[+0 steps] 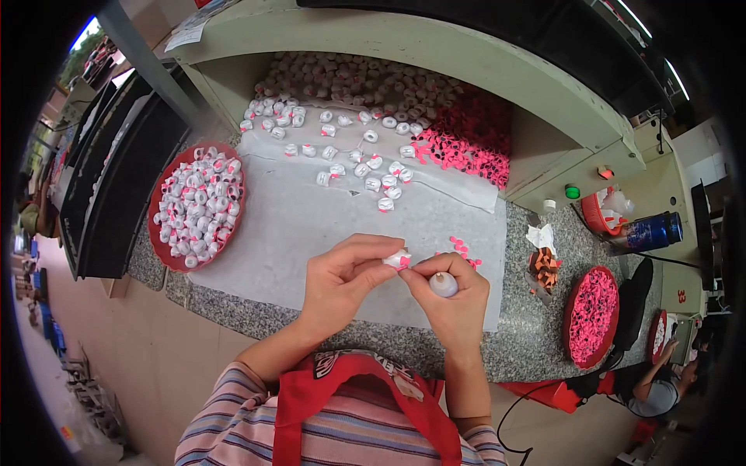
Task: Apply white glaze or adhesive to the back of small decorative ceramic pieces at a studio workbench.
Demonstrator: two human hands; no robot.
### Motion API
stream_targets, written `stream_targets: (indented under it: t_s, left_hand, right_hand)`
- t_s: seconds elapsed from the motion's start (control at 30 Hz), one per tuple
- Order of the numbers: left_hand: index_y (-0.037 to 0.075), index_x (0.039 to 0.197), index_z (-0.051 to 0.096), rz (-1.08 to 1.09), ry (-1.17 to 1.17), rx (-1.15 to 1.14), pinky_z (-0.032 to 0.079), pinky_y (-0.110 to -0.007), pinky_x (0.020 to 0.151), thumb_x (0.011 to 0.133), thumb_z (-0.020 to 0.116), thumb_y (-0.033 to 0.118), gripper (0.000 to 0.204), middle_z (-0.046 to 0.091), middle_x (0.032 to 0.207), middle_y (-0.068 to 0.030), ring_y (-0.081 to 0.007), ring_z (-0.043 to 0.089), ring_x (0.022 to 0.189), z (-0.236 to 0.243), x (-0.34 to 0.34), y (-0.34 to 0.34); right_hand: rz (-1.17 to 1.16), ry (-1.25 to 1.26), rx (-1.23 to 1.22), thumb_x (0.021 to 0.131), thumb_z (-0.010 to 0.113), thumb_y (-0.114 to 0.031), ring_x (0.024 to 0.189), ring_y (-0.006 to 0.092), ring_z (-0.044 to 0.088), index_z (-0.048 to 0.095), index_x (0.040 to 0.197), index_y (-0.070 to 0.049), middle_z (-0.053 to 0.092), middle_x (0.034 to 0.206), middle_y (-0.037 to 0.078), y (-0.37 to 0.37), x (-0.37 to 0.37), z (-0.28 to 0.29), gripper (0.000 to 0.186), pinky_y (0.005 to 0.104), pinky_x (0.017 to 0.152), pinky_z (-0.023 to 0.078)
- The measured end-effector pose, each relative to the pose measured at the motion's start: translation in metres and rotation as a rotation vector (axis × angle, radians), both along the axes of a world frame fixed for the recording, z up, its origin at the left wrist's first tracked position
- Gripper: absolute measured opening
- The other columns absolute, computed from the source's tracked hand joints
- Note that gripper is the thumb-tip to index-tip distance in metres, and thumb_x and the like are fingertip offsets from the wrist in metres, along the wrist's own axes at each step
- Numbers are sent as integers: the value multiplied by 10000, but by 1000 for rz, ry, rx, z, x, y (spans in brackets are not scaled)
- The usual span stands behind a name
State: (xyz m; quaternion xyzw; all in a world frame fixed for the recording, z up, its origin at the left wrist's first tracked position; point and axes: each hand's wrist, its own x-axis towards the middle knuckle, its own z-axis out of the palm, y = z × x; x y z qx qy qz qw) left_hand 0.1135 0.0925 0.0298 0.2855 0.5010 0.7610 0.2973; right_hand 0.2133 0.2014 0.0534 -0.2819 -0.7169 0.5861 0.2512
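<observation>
My left hand (338, 287) pinches a small white piece with a pink patch (398, 259) between thumb and fingers over the white paper sheet (272, 213). My right hand (458, 307) grips a small white squeeze bottle (443, 286), its fingertips at the piece's right side; whether they touch it is unclear. Several loose pink bits (458, 247) lie just beyond my right hand. Similar white pieces with pink patches (371, 183) are scattered toward the back of the sheet. A red tray (155, 233) heaped with these pieces sits at the left.
A green cubby (544, 182) holds white pieces and pink bits (458, 155). At the right are orange scraps (545, 272), a red tray of pink bits (590, 314), a red container (600, 217) and a blue bottle (653, 231). Black racks (97, 194) stand left; another person (657, 388) is far right.
</observation>
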Motion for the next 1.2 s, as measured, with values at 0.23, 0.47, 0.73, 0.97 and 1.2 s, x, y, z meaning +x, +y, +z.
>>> stream_targets:
  t_s: [0.23, 0.47, 0.73, 0.97, 1.2]
  left_hand:
    - [-54, 1017, 559, 147, 262, -83, 466, -274, 780, 794, 533, -76, 225, 547, 1043, -161, -198, 556, 915, -5, 9, 1]
    - [-41, 987, 587, 243, 147, -108, 463, -264, 769, 795, 546, -65, 198, 569, 1006, -142, -181, 562, 905, -13, 3, -11]
    - [-18, 972, 618, 430, 15, -256, 442, -215, 742, 799, 573, 6, 180, 618, 913, -65, -116, 568, 839, -15, -44, -57]
    - [26, 924, 647, 1244, 857, -755, 457, -316, 744, 764, 590, 28, 170, 589, 959, -130, -209, 579, 838, -40, -164, -146]
    - [60, 961, 609, 931, 1310, -668, 431, -370, 763, 722, 579, 29, 242, 546, 980, -131, -281, 520, 911, -52, -135, -42]
  right_hand:
    - [-52, 16, 49, 678, 701, 8, 622, 52, 512, 587, 708, 1, 584, 675, 13, -4, -2, -3, 118, 185, 555, 412]
    - [0, 59, 53, 672, 720, -16, 603, 53, 508, 597, 707, -3, 591, 666, 16, -12, -18, -21, 128, 188, 545, 410]
    - [116, 5, -134, 691, 703, -40, 552, 73, 523, 588, 713, -3, 584, 648, 29, -39, -69, -50, 123, 198, 523, 422]
    - [125, 29, -147, 694, 697, -44, 539, 88, 536, 572, 704, 6, 581, 629, 41, -31, -54, -47, 136, 211, 508, 427]
    - [67, 5, -149, 675, 697, -11, 591, 86, 533, 574, 757, -4, 587, 665, 38, -23, -34, -38, 148, 210, 565, 436]
